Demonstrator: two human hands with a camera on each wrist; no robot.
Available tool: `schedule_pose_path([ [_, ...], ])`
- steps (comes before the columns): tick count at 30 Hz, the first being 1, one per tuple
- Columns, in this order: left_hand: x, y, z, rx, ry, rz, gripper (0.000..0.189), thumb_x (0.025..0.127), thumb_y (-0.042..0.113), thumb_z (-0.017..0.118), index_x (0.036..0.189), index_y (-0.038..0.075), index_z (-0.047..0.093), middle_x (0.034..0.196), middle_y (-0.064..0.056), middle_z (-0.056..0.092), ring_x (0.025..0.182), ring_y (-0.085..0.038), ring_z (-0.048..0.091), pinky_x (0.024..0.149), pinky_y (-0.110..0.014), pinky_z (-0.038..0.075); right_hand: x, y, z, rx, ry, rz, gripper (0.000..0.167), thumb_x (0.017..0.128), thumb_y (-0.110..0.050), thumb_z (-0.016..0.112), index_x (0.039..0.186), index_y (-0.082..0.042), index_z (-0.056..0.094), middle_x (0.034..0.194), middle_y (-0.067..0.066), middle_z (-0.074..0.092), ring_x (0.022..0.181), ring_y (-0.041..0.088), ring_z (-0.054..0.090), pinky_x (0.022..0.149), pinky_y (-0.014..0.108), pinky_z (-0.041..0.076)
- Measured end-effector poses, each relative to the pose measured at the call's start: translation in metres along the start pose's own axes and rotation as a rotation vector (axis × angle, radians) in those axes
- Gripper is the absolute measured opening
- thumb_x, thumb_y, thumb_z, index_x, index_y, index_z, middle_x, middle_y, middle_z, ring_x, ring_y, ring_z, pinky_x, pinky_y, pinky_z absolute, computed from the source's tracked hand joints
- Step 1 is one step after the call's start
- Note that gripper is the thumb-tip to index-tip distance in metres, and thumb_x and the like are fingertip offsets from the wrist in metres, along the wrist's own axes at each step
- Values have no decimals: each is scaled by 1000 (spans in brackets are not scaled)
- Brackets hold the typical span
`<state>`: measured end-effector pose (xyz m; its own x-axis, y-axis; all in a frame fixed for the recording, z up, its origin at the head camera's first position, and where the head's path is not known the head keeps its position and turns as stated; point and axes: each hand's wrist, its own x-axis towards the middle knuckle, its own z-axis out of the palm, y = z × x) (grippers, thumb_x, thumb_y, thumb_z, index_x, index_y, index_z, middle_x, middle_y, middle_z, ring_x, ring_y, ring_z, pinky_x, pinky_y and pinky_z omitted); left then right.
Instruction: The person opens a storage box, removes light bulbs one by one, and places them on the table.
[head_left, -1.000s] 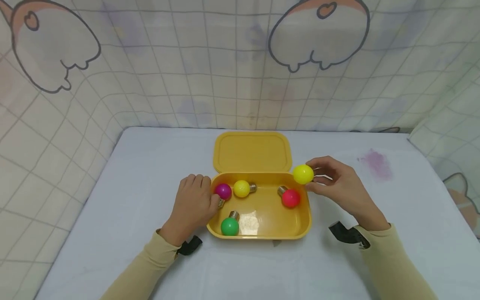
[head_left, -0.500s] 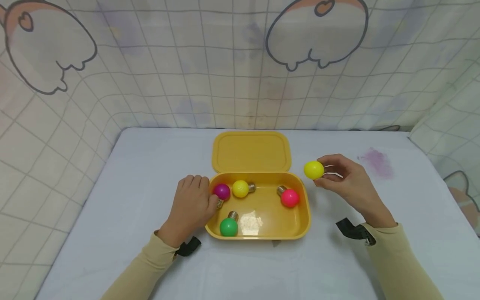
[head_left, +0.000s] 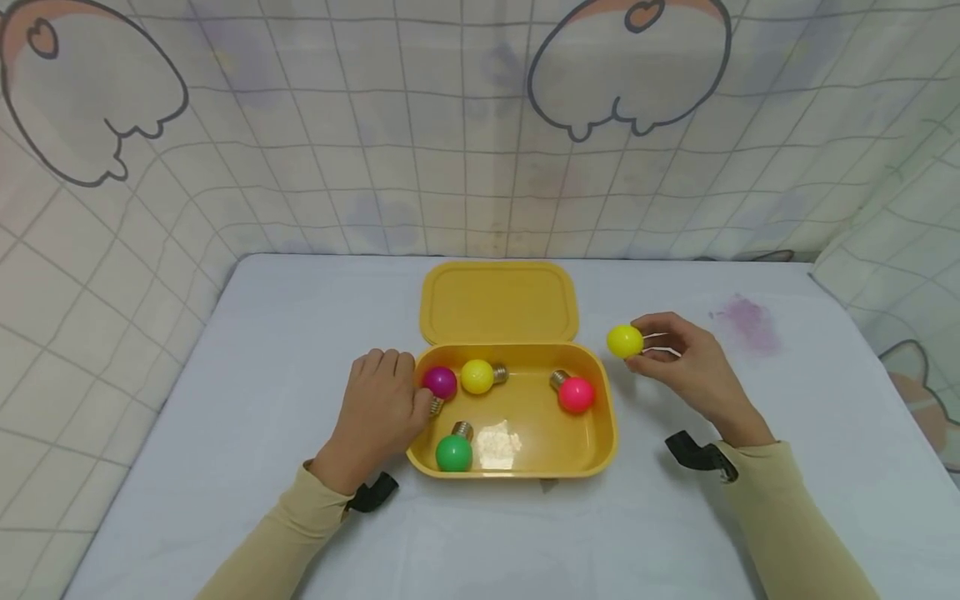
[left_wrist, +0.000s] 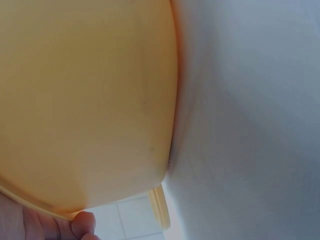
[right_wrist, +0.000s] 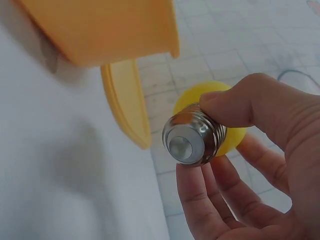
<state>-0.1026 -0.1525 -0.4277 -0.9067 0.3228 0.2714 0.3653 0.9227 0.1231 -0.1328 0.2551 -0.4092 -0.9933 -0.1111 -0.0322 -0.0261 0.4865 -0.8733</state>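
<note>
My left hand (head_left: 381, 408) grips the left rim of a yellow plastic box (head_left: 536, 446), thumb on the inside; its fingertips show at the rim in the left wrist view. My right hand (head_left: 686, 362) holds a yellow light bulb (head_left: 624, 341) in the air beyond the box's right side. In the right wrist view thumb and fingers pinch it around its silver screw base (right_wrist: 192, 135). Inside the box lie a purple bulb (head_left: 440, 382), a second yellow bulb (head_left: 477, 377), a green bulb (head_left: 453, 453) and a pink-red bulb (head_left: 576, 395). My left thumb partly covers the purple bulb's base.
A yellow lid (head_left: 498, 302) lies flat behind the box, against its back edge. Everything rests on a white-covered table (head_left: 300, 317) with a pink stain (head_left: 750, 323) at right. Grid-patterned curtains (head_left: 360, 125) hang behind and at both sides.
My right hand has carried the yellow bulb rightward from over the box's right back corner to outside it. My left hand keeps its grip on the rim. The head view has shifted slightly.
</note>
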Motion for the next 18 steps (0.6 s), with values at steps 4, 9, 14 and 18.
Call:
schedule_pose_path([
  [4, 0, 0, 0, 1, 6, 3, 18, 90, 21, 53, 84, 5, 49, 74, -7, 43, 78, -27, 41, 78, -39, 38, 2, 7, -1, -33, -2, 12, 47, 89, -22, 80, 131, -10, 61, 126, 5, 62, 95, 3, 66, 84, 9, 54],
  [9, 0, 1, -1, -1, 9, 4, 18, 90, 21, 52, 84, 5, 50, 73, -7, 43, 77, -27, 41, 77, -39, 37, 4, 15, -2, -71, 6, 27, 48, 89, -25, 81, 131, -12, 62, 130, 9, 63, 96, 2, 66, 84, 7, 53],
  [14, 0, 1, 0, -6, 16, 4, 19, 90, 22, 50, 83, 5, 49, 73, -7, 42, 77, -27, 41, 77, -39, 37, 6, 21, -3, -123, 8, 53, 48, 89, -28, 80, 132, -14, 62, 131, 9, 64, 98, 3, 66, 83, 6, 52],
  [18, 0, 0, 1, -14, 21, 6, 18, 90, 21, 50, 82, 5, 48, 73, -7, 42, 76, -27, 40, 77, -39, 37, 6, 26, -4, -165, -4, 70, 50, 89, -28, 80, 134, -14, 61, 133, 12, 64, 104, 15, 67, 82, 5, 50],
])
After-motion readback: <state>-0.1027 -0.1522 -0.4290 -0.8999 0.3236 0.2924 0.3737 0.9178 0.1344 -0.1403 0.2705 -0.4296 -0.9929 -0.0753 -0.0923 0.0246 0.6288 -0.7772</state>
